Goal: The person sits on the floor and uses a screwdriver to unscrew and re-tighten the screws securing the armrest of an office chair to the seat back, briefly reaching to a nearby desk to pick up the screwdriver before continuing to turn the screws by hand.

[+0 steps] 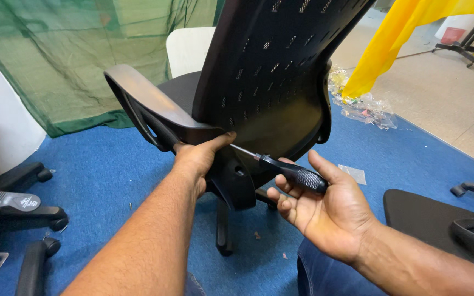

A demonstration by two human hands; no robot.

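Observation:
A black office chair stands in front of me with its perforated backrest [272, 71] facing me. My left hand [198, 161] grips the base of the chair's left armrest [149, 107], thumb pressed by the joint. My right hand [316, 205] holds a black-handled screwdriver [294, 174] loosely in its fingers. The screwdriver's metal shaft points left, its tip at the armrest joint next to my left thumb. The chair's star base [223, 227] shows below on the blue carpet.
A chair base with castors [23, 208] lies at the left. Another black seat part [440, 222] sits at the right. Crumpled clear plastic [366, 107] lies behind, with green netting [67, 49], yellow cloth [401, 33] and a small plastic bag [355, 174].

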